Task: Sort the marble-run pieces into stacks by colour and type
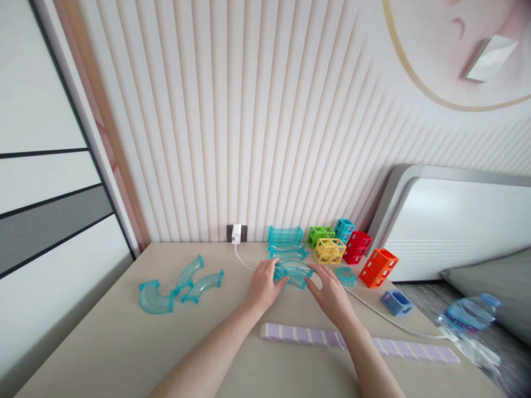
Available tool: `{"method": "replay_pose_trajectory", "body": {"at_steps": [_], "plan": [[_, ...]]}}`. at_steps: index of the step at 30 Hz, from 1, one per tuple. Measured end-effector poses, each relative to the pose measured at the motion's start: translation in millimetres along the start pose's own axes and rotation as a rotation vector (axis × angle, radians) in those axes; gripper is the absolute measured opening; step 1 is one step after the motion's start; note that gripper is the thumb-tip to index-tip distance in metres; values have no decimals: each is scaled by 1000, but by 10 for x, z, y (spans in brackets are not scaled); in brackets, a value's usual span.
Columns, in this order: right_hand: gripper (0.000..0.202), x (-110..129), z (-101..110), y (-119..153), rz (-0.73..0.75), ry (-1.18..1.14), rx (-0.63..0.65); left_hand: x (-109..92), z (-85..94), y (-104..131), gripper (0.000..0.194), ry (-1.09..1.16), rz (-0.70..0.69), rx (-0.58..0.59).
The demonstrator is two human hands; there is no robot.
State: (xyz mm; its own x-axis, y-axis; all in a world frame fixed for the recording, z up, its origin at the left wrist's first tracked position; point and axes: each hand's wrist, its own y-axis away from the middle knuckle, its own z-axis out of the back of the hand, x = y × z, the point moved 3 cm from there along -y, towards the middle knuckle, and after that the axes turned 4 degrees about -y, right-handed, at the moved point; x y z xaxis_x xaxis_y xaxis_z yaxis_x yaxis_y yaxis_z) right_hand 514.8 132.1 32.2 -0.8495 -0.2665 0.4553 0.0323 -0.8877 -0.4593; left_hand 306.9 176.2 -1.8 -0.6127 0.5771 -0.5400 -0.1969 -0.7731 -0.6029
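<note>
Between my two hands is a translucent teal curved tube piece (296,273), low over the table or resting on it. My left hand (265,284) grips its left end, fingers behind and thumb in front. At its right end, my right hand (331,292) holds on with thumb and fingers. Just behind lie more teal tube pieces (286,236), straight and near the wall. Several teal curved pieces (155,298) form a loose group on the left. A round teal piece (345,276) lies right of my right hand.
Open-frame blocks stand at right: green (321,236), yellow (329,250), red (357,246), orange (378,267) and blue (397,302). A purple segmented strip (305,334) crosses the table front, under my right forearm. A white cable (388,311) runs from the charger (236,233). A water bottle (468,314) is beyond the edge.
</note>
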Motion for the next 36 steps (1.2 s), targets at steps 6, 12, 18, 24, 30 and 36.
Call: {"method": "replay_pose_trajectory", "body": {"at_steps": [6,12,18,24,30,36], "plan": [[41,-43,-61,13,-38,-18,12,6,-23,33,45,8,11,7],[48,-50,-90,23,-87,-19,23,30,-56,38,46,18,22,19],[51,-82,-105,33,-126,-30,-5,21,-61,42,48,10,36,47],[54,-135,-127,33,-166,-24,-2,43,-95,55,59,-14,54,82],[53,-101,-118,42,-167,-22,-2,71,-138,76,68,-45,59,118],[52,-107,-127,40,-137,-38,-14,93,-151,92,66,-55,75,128]]}}
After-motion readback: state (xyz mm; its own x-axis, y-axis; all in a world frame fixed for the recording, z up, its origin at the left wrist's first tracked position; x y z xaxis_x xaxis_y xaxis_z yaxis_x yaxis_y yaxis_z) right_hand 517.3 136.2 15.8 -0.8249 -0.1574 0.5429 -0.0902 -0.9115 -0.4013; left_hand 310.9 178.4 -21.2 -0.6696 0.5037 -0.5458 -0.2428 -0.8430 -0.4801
